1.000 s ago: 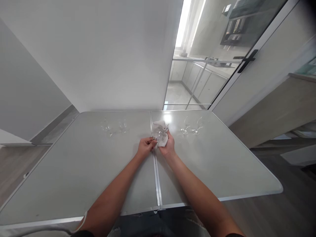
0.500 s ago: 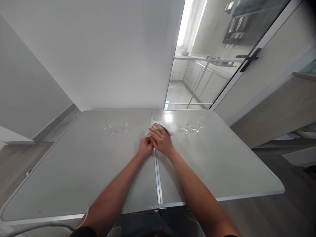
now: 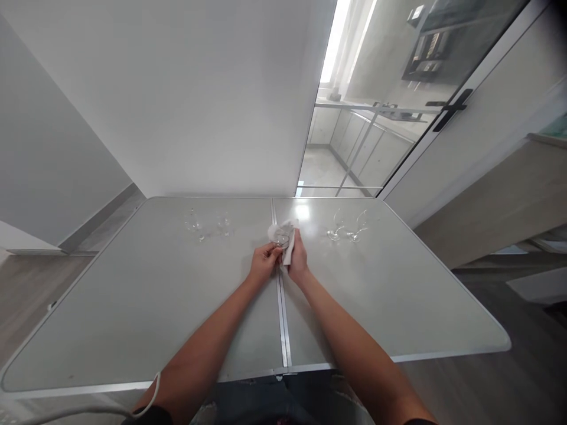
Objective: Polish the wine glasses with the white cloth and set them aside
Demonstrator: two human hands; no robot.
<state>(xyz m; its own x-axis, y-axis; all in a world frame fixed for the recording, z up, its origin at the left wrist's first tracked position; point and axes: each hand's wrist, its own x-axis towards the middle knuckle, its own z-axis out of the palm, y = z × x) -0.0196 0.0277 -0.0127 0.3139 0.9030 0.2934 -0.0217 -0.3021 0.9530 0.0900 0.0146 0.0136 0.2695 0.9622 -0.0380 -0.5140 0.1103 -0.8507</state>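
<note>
A clear stemmed glass [image 3: 281,238] is held above the table's middle seam, its round rim or foot facing up; which one I cannot tell. My left hand [image 3: 263,260] is closed in a pinch on the near side of this glass. A white cloth [image 3: 287,256] wraps its far and right sides. My right hand [image 3: 299,255] is closed on the cloth, pressing it to the glass from the right, with some fingers hidden behind the cloth.
Two clear glasses stand at the back right, one glass [image 3: 333,235] beside another glass [image 3: 354,236]. At the back left are a glass [image 3: 193,225] and another glass [image 3: 224,223]. The pale table [image 3: 133,307] meets a white wall. A cable [image 3: 154,392] hangs by my left forearm.
My right hand has turned from lying over the top of the cloth to gripping its right side, uncovering the glass. My left hand has barely moved.
</note>
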